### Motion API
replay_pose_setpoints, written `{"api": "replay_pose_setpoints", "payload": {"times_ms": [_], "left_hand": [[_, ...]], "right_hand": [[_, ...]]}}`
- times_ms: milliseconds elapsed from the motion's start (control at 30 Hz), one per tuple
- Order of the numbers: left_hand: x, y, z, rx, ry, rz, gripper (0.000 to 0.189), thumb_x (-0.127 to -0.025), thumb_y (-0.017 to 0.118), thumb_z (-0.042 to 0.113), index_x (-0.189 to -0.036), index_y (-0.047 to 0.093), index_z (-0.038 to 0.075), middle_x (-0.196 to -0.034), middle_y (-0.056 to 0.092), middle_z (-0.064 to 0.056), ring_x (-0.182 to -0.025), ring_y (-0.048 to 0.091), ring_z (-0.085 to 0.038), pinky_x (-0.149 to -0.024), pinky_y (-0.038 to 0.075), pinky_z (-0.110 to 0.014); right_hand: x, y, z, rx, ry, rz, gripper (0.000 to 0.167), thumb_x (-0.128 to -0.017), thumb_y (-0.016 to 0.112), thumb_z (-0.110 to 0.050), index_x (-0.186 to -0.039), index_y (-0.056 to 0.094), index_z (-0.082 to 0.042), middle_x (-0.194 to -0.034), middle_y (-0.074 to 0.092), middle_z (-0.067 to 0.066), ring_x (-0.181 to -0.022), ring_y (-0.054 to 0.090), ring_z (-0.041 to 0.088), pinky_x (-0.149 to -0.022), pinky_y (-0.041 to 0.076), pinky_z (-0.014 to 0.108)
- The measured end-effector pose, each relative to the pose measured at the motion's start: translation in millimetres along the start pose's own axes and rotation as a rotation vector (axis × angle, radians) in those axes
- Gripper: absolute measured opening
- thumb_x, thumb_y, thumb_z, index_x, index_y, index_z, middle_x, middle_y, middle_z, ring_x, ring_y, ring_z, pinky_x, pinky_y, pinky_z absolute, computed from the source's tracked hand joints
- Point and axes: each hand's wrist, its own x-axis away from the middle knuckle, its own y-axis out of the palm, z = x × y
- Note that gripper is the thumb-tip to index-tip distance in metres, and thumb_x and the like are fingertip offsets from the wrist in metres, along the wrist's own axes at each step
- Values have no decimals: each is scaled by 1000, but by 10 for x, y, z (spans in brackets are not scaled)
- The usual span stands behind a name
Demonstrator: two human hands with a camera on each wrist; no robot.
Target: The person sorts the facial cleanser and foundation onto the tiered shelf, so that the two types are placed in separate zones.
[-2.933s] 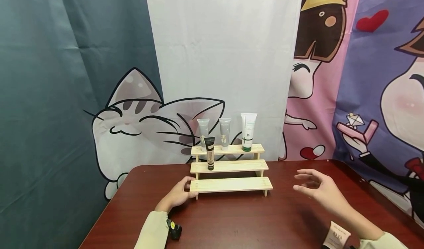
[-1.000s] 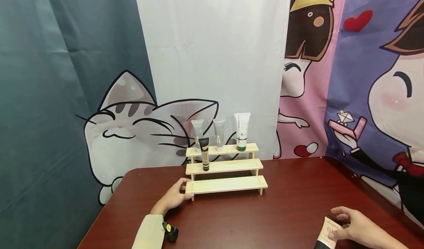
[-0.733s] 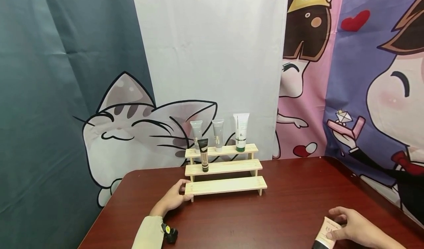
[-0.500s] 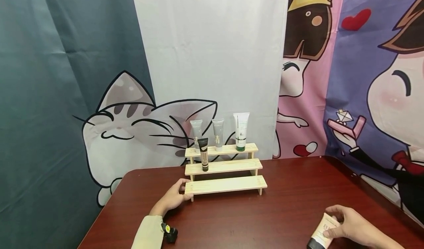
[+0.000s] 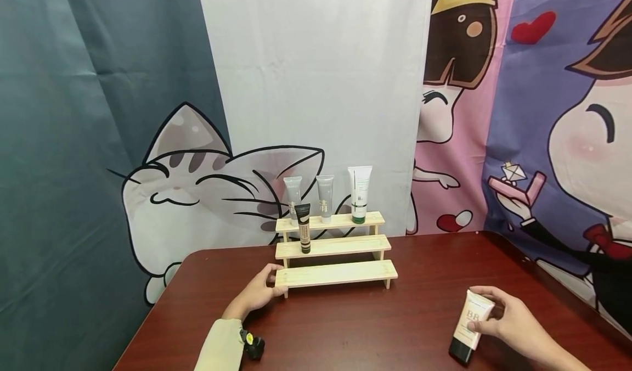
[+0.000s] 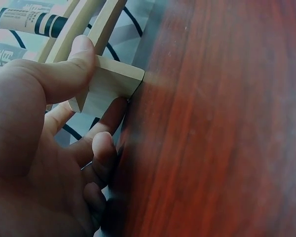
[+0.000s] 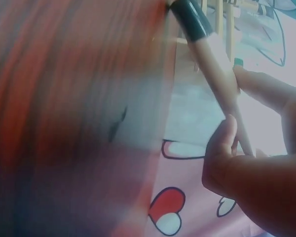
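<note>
My right hand (image 5: 513,321) pinches a cream-coloured BB cream tube (image 5: 473,316) between thumb and fingers. The tube leans, with its black cap at the bottom. In the right wrist view, the tube (image 7: 214,66) is seen edge-on, thumb and fingers on opposite sides. At the left end of a three-step wooden display stand (image 5: 340,273), my left hand (image 5: 257,291) grips the lowest step. Up close in the left wrist view, its thumb presses one side of the stand's end (image 6: 116,79) and other fingers reach round behind.
Two clear grey tubes (image 5: 325,198) and a white tube (image 5: 360,192) with a green cap stand on the top step. A slim black-and-beige tube (image 5: 303,228) stands on the middle step's left. Behind the red-brown table (image 5: 365,327) hangs a printed curtain (image 5: 326,85).
My right hand has come down to the BB cream tube, grasped it, and raised it up and leftward, tipping it more upright. My left hand keeps its hold on the stand.
</note>
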Motion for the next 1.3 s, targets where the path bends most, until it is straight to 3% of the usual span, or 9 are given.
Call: {"api": "replay_pose_setpoints", "payload": {"times_ms": [267,533,800,967,1300], "left_hand": [[15,-15,37,20,34,-5,49,-84,77,9,-126,53,4,-103,68,-11,-95,63,-22,-85,44,-39],[48,-25,59,25,25,-7,50,-84,77,10,-126,53,4,-103,67,-11,-95,63,-22,-84,44,-39],[48,-30,66,12,22,-3,48,-85,77,11,-126,53,4,-105,67,-11,-97,63,-23,-86,44,-40],[33,-24,67,5,9,0,48,-85,77,13,-126,53,6,-107,67,-11,-98,63,-23,-87,44,-41],[29,-9,36,-4,11,0,49,-85,77,13,-127,53,6,-107,66,-10,-99,62,-23,-86,45,-41]], "right_hand": [[-65,99,-97,37,-74,63,63,-69,86,3,-126,58,7,-93,67,6,-71,62,6,-57,52,27],[-109,247,-187,47,-137,75,64,-73,84,2,-131,58,-1,-110,66,22,-77,65,2,-57,54,27],[-146,347,-282,-158,-141,-48,62,-80,77,6,-137,50,3,-115,58,33,-80,67,8,-55,56,35],[-190,370,-348,-209,-151,-59,62,-80,77,5,-136,50,4,-115,60,30,-82,68,11,-53,56,39],[-324,433,-472,-272,-189,-67,61,-81,77,3,-136,50,6,-97,70,20,-78,69,15,-53,56,40]]}}
